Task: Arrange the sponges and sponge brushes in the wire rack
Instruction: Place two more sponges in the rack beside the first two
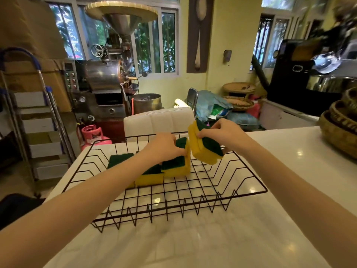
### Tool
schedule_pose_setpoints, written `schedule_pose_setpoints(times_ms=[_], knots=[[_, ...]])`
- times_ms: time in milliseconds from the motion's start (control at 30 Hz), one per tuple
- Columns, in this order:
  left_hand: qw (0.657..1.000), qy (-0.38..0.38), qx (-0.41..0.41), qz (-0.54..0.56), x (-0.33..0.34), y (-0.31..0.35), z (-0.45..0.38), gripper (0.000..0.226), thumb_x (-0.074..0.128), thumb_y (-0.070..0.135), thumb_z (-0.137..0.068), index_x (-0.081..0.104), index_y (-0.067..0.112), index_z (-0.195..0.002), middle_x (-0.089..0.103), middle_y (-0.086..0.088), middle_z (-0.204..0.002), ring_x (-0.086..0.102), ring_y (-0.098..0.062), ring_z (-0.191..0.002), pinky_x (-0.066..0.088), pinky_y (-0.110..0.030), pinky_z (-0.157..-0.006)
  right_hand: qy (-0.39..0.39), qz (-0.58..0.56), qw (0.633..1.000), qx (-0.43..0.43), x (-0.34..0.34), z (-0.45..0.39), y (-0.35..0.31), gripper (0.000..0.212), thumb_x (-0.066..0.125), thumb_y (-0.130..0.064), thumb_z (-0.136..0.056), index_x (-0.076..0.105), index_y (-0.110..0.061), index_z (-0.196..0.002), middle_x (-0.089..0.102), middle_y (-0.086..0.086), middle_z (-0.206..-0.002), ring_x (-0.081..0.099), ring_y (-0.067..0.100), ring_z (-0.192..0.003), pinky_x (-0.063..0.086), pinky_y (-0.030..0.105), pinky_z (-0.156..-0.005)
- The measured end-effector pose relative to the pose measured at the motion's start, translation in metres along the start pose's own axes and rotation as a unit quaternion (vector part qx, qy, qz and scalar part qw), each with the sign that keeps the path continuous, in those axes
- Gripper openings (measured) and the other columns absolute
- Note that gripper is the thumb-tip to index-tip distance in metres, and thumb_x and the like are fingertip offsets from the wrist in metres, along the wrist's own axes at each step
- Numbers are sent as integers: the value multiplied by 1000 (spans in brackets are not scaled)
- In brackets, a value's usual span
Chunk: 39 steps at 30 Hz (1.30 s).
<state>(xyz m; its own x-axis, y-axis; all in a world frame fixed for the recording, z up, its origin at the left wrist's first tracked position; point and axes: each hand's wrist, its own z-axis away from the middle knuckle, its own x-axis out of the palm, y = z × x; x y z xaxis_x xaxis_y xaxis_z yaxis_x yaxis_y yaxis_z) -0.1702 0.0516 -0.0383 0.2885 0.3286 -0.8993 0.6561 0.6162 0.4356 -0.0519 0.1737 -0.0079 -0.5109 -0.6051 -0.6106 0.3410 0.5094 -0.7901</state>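
Just above the middle of the frame, the right hand pinches a stack of yellow sponges with dark green scouring faces, fingers closed on its upper edge, lifting it clear above the far right part of the black wire rack. Just left of it, the left hand presses down on an upright sponge, its fingers curled over the top; whether it truly grips is hard to tell. Below that hand, more yellow-and-green sponges lie side by side in the rack's middle, with a green pad further left. The rack sits on a glossy white countertop that fills the lower frame. Woven baskets stand at the right edge.
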Motion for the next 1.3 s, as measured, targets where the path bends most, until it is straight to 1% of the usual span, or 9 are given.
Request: schedule_pose_setpoints(times_ms=[100, 300, 600, 767, 933, 1033, 1100, 1233, 1300], knots=[[997, 25, 26, -69, 15, 2, -9, 38, 58, 49, -77, 54, 11, -73, 46, 3, -58, 46, -11, -56, 38, -21, -52, -23, 32, 999, -5, 12, -7, -1, 43, 68, -36, -76, 52, -7, -103, 54, 7, -94, 53, 20, -86, 51, 33, -66], [992, 23, 20, -119, 27, 7, -20, 37, 55, 47, -79, 56, 10, -78, 44, 1, -59, 53, -18, -67, 46, -29, -63, -16, 90, 996, 3, 22, -23, 5, 51, 66, -40, -75, 49, -7, -109, 52, 6, -93, 52, 19, -82, 44, 24, -54], [986, 25, 2, -165, 19, 2, -15, 39, 51, 41, -84, 60, 4, -90, 45, -2, -64, 51, -19, -72, 44, -29, -65, -59, 226, 972, -3, 32, -25, 4, 35, 65, -37, -77, 45, -11, -89, 45, 1, -73, 51, 18, -75, 38, 21, -50], [980, 13, 10, -200, 25, 7, -10, 36, 45, 35, -90, 59, 2, -96, 43, -4, -64, 51, -19, -71, 43, -28, -62, -79, 282, 956, -9, 46, -32, 9, 36, 64, -35, -79, 40, -14, -63, 44, 2, -64, 43, 12, -55, 30, 22, -44], [984, -65, 35, -161, 9, 5, -5, 37, 50, 35, -86, 45, 11, -58, 41, -1, -55, 39, -11, -50, 31, -21, -46, -71, 301, 951, -15, 51, -33, 10, 30, 64, -35, -79, 46, -10, -79, 44, 1, -65, 43, 11, -56, 31, 22, -45], [981, -107, 44, -152, 4, 1, -1, 41, 62, 38, -76, 39, 14, -52, 38, 0, -52, 35, -12, -47, 28, -21, -46, -49, 318, 946, -37, 56, -34, 13, 27, 61, -33, -81, 45, -12, -76, 44, 0, -63, 42, 11, -55, 31, 22, -45], [979, -119, 47, -159, 2, -2, 2, 38, 68, 39, -72, 43, 13, -57, 41, 0, -56, 38, -11, -50, 30, -20, -47, -42, 328, 942, -52, 60, -35, 15, 25, 60, -32, -82, 46, -11, -80, 42, -1, -63, 41, 10, -55, 31, 22, -45], [972, -120, 64, -190, 1, -7, 8, 48, 72, 34, -70, 55, 5, -105, 54, -6, -89, 50, -17, -79, 44, -24, -65, -76, 332, 939, -48, 57, -40, 17, 29, 58, -35, -82, 50, -9, -91, 41, 0, -66, 42, 12, -59, 33, 22, -47], [973, -99, 78, -192, 3, -10, 11, 50, 72, 31, -71, 55, 5, -110, 56, -9, -97, 50, -19, -84, 44, -26, -70, -85, 324, 941, -43, 55, -41, 20, 32, 59, -39, -82, 49, -10, -89, 41, 0, -67, 42, 13, -60, 32, 22, -47]])
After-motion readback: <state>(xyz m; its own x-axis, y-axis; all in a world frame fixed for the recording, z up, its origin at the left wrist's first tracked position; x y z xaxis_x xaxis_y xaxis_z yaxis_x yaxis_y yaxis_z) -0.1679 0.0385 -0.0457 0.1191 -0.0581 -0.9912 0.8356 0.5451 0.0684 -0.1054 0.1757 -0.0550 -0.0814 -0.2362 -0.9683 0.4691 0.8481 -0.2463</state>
